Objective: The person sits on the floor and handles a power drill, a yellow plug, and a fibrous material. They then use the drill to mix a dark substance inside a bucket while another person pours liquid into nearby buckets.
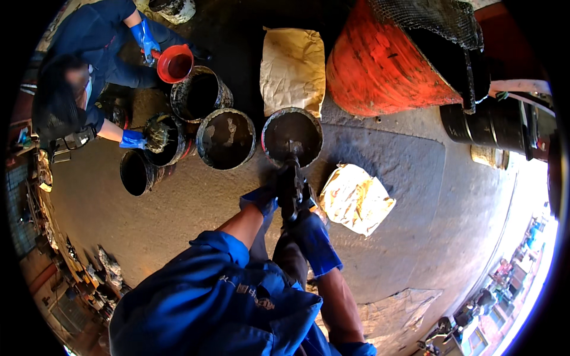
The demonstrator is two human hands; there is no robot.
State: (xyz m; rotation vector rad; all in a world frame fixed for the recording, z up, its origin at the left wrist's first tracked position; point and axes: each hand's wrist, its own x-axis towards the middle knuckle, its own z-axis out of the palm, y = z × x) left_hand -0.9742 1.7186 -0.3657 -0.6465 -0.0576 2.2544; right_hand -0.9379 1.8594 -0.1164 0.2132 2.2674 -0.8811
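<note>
Both my hands, in blue gloves, grip a dark hand-held power mixer (pixel 289 188) in front of my body. My left hand (pixel 261 199) is closed on its left side, partly hidden behind the tool. Closer to me, my right hand (pixel 311 232) is wrapped round the rear of the mixer. The tool's front end points down into a round bucket (pixel 320 146) of dark liquid, where a lighter swirl shows around it. Immediately left stands another bucket (pixel 199 146), with dark content and a paler patch on its surface.
A co-worker (pixel 83 71) at upper left holds a red dipper (pixel 176 64) over several dark buckets (pixel 223 89). A brown paper sack (pixel 293 68) lies beyond my bucket, a crumpled sack (pixel 356 200) to its right. A large red container (pixel 380 65) and black drum (pixel 484 123) stand at upper right.
</note>
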